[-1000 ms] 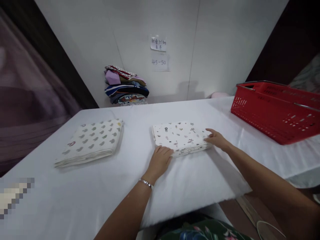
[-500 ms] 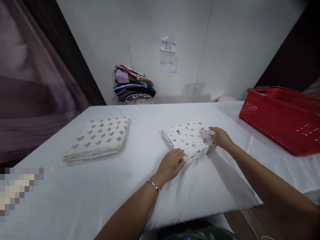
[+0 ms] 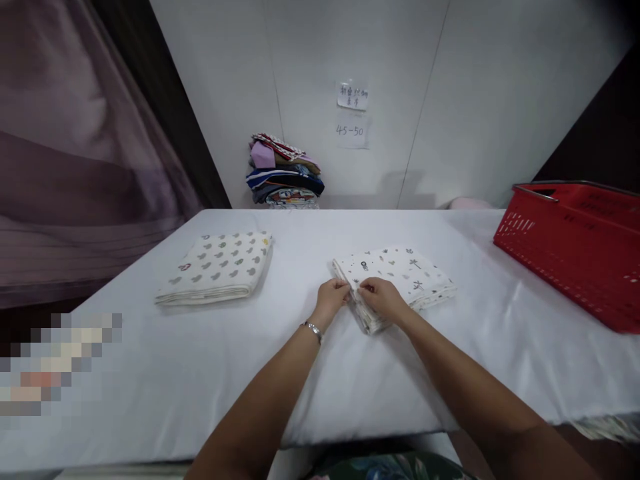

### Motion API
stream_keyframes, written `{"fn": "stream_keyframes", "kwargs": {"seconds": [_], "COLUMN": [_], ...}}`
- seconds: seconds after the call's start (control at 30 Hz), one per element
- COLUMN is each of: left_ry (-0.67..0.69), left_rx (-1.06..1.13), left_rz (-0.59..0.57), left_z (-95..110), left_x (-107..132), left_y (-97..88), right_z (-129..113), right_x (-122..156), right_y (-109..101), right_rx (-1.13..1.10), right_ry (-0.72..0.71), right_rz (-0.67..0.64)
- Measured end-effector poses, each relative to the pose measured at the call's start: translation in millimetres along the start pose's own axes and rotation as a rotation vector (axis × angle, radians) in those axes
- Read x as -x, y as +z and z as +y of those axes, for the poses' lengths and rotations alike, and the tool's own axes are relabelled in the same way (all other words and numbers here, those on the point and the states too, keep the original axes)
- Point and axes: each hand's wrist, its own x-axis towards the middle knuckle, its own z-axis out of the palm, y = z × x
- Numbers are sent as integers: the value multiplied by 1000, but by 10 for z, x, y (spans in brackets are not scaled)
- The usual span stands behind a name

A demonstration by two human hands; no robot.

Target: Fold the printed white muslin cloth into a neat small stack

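A folded white cloth [image 3: 400,267] with small dark prints lies in front of me on the white table. My left hand [image 3: 331,298], with a silver bracelet at the wrist, pinches the cloth's left edge. Close beside it, the fingers of my right hand [image 3: 383,297] are closed on the same edge and hide part of it. Layers of the fold show along the near side. To the left lies a second folded white cloth [image 3: 220,263], patterned with grey shapes and a few coloured ones; neither hand touches it.
A red plastic basket [image 3: 570,247] with a metal handle stands at the right on the white table [image 3: 200,387]. Behind the table's far edge, a stack of folded fabrics [image 3: 285,177] rises against the wall. Two paper notes [image 3: 353,113] hang there. A purplish curtain [image 3: 75,167] hangs at the left.
My right hand has moved from the cloth's right side to its left edge, beside my left hand. My left hand has shifted up to that edge. The view has turned slightly.
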Motion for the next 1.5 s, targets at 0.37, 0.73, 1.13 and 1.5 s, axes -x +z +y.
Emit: {"fn": "stream_keyframes", "kwargs": {"seconds": [0.37, 0.73, 1.13, 1.5], "left_ry": [12, 61, 33, 90], "left_rx": [16, -96, -64, -14], "left_rz": [88, 35, 2, -38], "left_z": [-138, -151, -139, -144], "left_x": [-68, -139, -126, -96], "left_y": [99, 86, 61, 55], "right_z": [38, 77, 25, 11], "right_x": [35, 72, 123, 101], "right_y": [120, 166, 168, 148], "right_rx": [55, -14, 1, 65], "right_ry": [11, -5, -82, -49], "right_rz": [27, 66, 67, 22]}}
